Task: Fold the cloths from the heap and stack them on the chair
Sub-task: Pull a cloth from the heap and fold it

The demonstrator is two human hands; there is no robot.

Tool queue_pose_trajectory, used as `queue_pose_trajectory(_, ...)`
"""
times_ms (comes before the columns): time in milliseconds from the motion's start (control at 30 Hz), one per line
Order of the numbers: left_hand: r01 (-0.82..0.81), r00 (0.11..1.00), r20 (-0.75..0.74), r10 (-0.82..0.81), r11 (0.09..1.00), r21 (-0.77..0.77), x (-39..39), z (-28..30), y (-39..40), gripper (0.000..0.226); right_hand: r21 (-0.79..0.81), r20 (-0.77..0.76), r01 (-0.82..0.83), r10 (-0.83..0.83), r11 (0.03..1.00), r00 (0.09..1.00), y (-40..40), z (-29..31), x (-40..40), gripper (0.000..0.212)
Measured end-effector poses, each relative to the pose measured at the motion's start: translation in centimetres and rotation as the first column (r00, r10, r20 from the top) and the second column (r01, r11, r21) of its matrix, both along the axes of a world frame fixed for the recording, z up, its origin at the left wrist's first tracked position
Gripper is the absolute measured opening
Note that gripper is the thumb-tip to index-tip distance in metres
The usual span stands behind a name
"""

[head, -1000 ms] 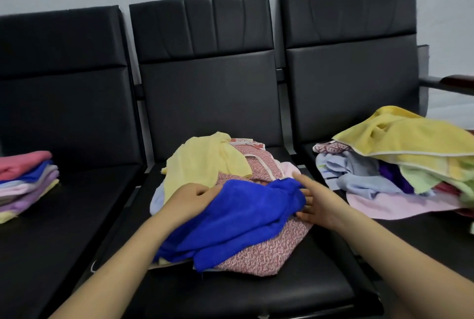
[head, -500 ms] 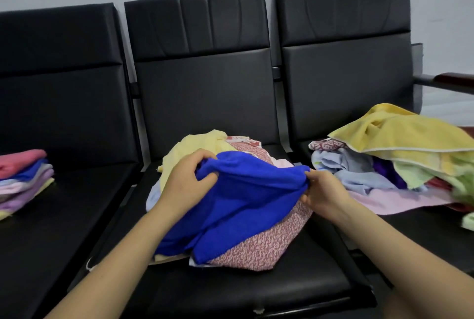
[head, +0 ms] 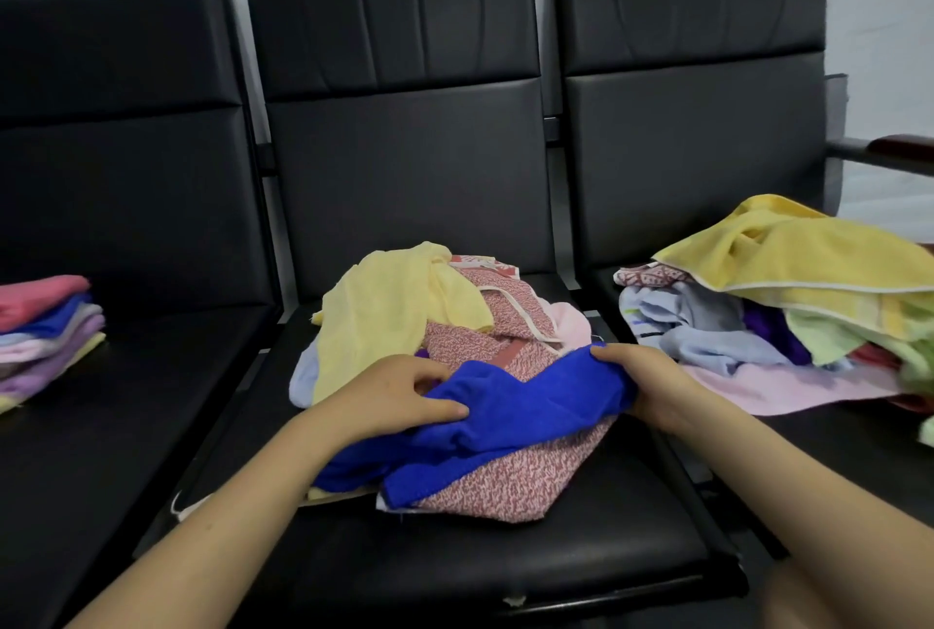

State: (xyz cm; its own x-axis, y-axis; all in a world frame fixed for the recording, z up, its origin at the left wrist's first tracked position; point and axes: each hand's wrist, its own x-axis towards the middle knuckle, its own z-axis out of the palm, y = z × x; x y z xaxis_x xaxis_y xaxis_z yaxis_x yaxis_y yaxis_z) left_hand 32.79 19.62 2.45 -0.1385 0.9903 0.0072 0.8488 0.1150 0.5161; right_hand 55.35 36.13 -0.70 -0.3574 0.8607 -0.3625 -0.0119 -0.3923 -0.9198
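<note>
Blue cloth (head: 510, 418) has come back down — half a second ago I had it lifted between both hands, now it sags onto the heap (head: 455, 350) on the middle chair (head: 455, 563). My left hand (head: 399, 398) curls over its left edge, my right hand (head: 642, 378) pinches the right corner. I judge the fold hasn't started — I'm still finding corners. The folded stack (head: 45, 330) waits on the left chair.

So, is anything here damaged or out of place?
Yes: the middle chair's seat edge has a small pale chip at the front. A white cord lies loose at its left side. The cloths only look unsorted.
</note>
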Motion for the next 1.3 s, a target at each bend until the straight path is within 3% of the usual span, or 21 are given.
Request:
queue_pose_trajectory(67,0.043,0.998,0.031,-0.046,0.994,0.105,-0.1,0.0,-0.1,0.057,0.037,-0.044,0.028,-0.027,0.999,0.999,0.1,0.0,0.1,0.017)
queue_pose_trajectory(100,0.066,0.996,0.045,-0.073,0.988,0.143,-0.1,0.0,-0.1,0.054,0.052,-0.069,0.034,-0.031,0.998,0.997,0.1,0.2,0.3,0.014)
queue_pose_trajectory(200,0.066,0.975,0.196,-0.105,0.979,0.195,0.2,-0.2,0.0,0.003,0.103,-0.165,0.037,-0.019,0.994,0.986,-0.1,0.9,0.6,0.009)
queue_pose_trajectory(300,0.031,0.937,0.326,-0.129,0.957,0.29,0.5,-0.2,0.2,0.006,0.118,-0.27,0.073,-0.038,0.99,0.962,0.0,1.2,0.8,0.013)
queue_pose_trajectory(367,-0.036,0.885,0.448,-0.127,0.941,0.338,0.7,0.3,0.2,0.021,0.092,-0.312,0.103,-0.07,0.99,0.948,0.2,1.2,1.0,0.022)
queue_pose_trajectory(533,-0.278,0.571,0.816,-0.087,0.915,0.292,0.6,1.5,0.1,0.017,0.025,-0.35,0.162,-0.143,0.987,0.926,0.2,1.4,1.5,0.032)
queue_pose_trajectory(600,-0.318,0.437,0.897,-0.067,0.921,0.224,0.0,2.1,-0.3,0.022,0.023,-0.39,0.185,-0.161,0.983,0.907,-0.2,2.0,1.6,0.039)
queue_pose_trajectory(700,-0.375,0.141,0.989,-0.054,0.921,0.104,-0.5,2.9,-0.4,0.03,0.051,-0.47,0.188,-0.143,0.981,0.871,-1.0,3.4,1.5,0.037)
queue_pose_trajectory(733,-0.399,0.085,0.996,-0.036,0.915,0.067,-0.4,3.7,-0.6,0.026,0.062,-0.487,0.179,-0.126,0.982,0.864,-1.5,4.4,1.4,0.035)
queue_pose_trajectory(800,-0.417,0.119,0.993,-0.018,0.907,0.066,-0.6,5.4,-0.8,0.025,0.103,-0.521,0.147,-0.073,0.984,0.851,-2.4,6.5,1.1,0.028)
queue_pose_trajectory(967,-0.47,0.546,0.838,0.004,0.83,0.302,-2.5,12.3,-3.5,0.018,0.235,-0.595,0.13,0.037,0.963,0.803,-3.7,13.5,1.5,0.031)
queue_pose_trajectory(1033,-0.491,0.632,0.774,0.03,0.788,0.371,-3.0,15.1,-5.2,0.019,0.271,-0.595,0.112,0.074,0.956,0.801,-4.5,16.0,1.3,0.036)
queue_pose_trajectory(1167,-0.545,0.602,0.798,-0.022,0.719,0.431,-3.1,18.9,-7.7,0.02,0.283,-0.623,0.076,0.123,0.956,0.773,-6.9,20.0,0.2,0.039)
queue_pose_trajectory(1300,-0.506,0.596,0.797,-0.095,0.727,0.464,-3.0,20.5,-9.8,0.021,0.29,-0.655,-0.014,0.209,0.957,0.726,-8.4,22.6,0.1,0.033)
